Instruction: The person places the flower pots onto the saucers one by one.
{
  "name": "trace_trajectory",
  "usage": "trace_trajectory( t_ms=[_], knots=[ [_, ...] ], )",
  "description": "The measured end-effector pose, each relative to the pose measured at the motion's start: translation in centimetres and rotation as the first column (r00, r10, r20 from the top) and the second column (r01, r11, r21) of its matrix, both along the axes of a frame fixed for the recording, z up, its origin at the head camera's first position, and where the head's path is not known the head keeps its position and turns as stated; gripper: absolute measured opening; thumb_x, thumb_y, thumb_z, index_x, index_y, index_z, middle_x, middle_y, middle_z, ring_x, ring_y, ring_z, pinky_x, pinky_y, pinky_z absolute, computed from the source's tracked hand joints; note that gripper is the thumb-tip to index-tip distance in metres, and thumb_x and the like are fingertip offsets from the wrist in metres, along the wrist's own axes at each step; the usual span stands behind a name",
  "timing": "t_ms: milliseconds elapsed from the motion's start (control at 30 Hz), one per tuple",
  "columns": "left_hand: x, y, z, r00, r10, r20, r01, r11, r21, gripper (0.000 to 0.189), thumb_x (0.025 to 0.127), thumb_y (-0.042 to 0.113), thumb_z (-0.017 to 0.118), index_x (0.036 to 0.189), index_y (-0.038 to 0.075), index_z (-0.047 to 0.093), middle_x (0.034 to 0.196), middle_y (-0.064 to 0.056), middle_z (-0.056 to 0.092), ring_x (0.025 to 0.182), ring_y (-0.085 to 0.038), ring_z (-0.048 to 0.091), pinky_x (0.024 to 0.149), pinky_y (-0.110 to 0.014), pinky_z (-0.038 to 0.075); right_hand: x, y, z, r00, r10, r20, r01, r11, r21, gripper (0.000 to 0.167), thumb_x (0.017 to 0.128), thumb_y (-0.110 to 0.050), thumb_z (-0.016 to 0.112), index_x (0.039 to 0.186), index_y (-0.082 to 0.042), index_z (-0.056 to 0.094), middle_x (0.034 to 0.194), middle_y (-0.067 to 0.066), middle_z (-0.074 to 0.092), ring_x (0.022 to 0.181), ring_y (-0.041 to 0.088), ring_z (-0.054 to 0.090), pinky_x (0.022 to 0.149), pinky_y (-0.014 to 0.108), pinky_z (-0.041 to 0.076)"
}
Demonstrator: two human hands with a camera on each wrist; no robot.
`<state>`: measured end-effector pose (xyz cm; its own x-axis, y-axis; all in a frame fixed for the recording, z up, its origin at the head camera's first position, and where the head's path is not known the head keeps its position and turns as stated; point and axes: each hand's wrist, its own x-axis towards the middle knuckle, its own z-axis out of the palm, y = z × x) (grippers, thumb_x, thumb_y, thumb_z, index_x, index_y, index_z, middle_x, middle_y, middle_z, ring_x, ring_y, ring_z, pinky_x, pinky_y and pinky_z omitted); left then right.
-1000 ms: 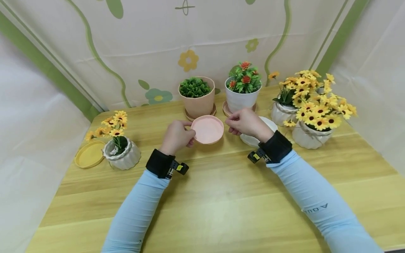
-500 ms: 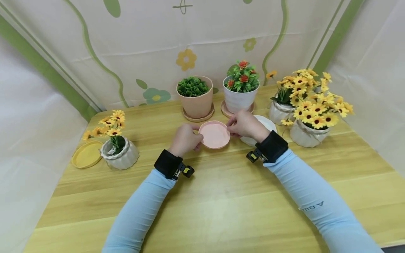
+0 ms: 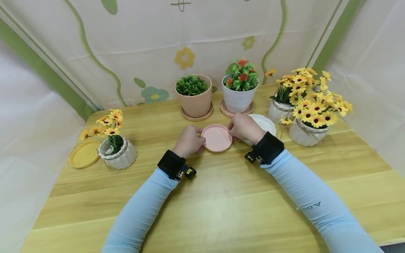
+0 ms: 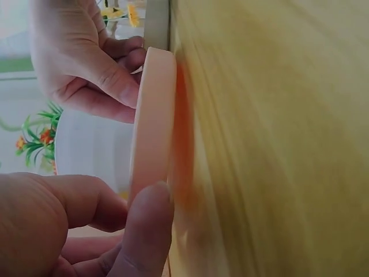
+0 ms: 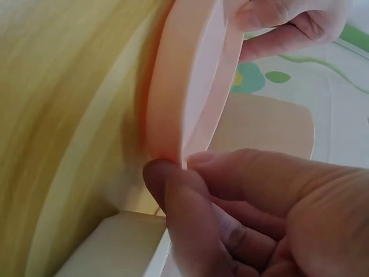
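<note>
A shallow round pink saucer (image 3: pixel 216 138) lies level close over the wooden table, in front of the two larger pots. My left hand (image 3: pixel 189 141) pinches its left rim between thumb and fingers. On the opposite side my right hand (image 3: pixel 246 128) pinches the rim, thumb and forefinger meeting at the edge in the right wrist view. In the left wrist view the saucer's side wall (image 4: pixel 154 115) shows edge-on, with a narrow shadow between it and the wood. Partly behind my right hand is a white saucer (image 3: pixel 265 125).
Behind stand a peach pot (image 3: pixel 197 102) of green leaves and a white pot (image 3: pixel 239 100) with red flowers, each on a saucer. Two yellow-flowered white pots, the nearer one (image 3: pixel 305 134) included, are at right. Another flowered pot (image 3: pixel 118 157) and a yellow saucer (image 3: pixel 84 154) sit left.
The pink saucer has moved right and slightly toward me with my left hand. My right hand, earlier apart from it, now grips its right rim.
</note>
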<state>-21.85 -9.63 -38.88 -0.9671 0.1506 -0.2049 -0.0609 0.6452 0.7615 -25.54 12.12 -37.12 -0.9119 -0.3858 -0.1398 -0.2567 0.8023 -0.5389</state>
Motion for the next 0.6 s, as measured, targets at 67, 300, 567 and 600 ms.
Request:
trace_trajectory(
  t_ms=[67, 300, 567, 600],
  knots=[
    [0.00, 0.02, -0.09, 1.000, -0.004, 0.001, 0.004, 1.000, -0.008, 0.039, 0.095, 0.003, 0.059, 0.133, -0.002, 0.058, 0.068, -0.009, 0.068, 0.052, -0.018, 0.066, 0.047, -0.025, 0.053, 0.03, -0.07, -0.16, 1.000, 0.003, -0.031, -0.002, 1.000, 0.022, 0.010, 0.085, -0.005, 0.068, 0.090, -0.003, 0.076, 0.063, 0.004, 0.064, 0.051, 0.017, 0.059, 0.056, 0.030, 0.050],
    [-0.09, 0.23, -0.41, 1.000, -0.015, 0.009, 0.015, 1.000, -0.014, 0.035, 0.097, 0.006, 0.059, 0.131, -0.001, 0.061, 0.067, -0.009, 0.068, 0.054, -0.018, 0.066, 0.049, -0.025, 0.054, 0.38, -0.46, -0.31, 0.986, 0.034, -0.161, -0.008, 0.988, 0.156, 0.008, 0.080, -0.002, 0.067, 0.081, -0.005, 0.074, 0.069, 0.002, 0.064, 0.067, 0.022, 0.058, 0.067, 0.037, 0.049],
    [-0.01, 0.33, -0.54, 0.999, -0.051, 0.007, 0.051, 0.998, 0.026, 0.032, 0.099, 0.007, 0.058, 0.130, -0.001, 0.062, 0.074, -0.009, 0.068, 0.058, -0.016, 0.066, 0.054, -0.024, 0.056, 0.78, -0.60, -0.30, 0.969, 0.047, -0.242, 0.003, 0.979, 0.202, 0.028, 0.080, 0.001, 0.065, 0.058, -0.010, 0.053, 0.056, -0.001, 0.044, 0.055, 0.021, 0.044, 0.053, 0.033, 0.037],
    [0.00, 0.33, -0.55, 0.998, -0.056, 0.010, 0.056, 0.998, 0.029, 0.032, 0.099, 0.007, 0.058, 0.130, -0.001, 0.062, 0.074, -0.010, 0.068, 0.059, -0.016, 0.066, 0.055, -0.024, 0.056, 0.80, -0.57, -0.33, 0.968, 0.047, -0.246, 0.003, 0.979, 0.201, 0.030, 0.080, 0.002, 0.065, 0.057, -0.011, 0.050, 0.055, -0.001, 0.042, 0.054, 0.021, 0.043, 0.052, 0.033, 0.035]
  ],
)
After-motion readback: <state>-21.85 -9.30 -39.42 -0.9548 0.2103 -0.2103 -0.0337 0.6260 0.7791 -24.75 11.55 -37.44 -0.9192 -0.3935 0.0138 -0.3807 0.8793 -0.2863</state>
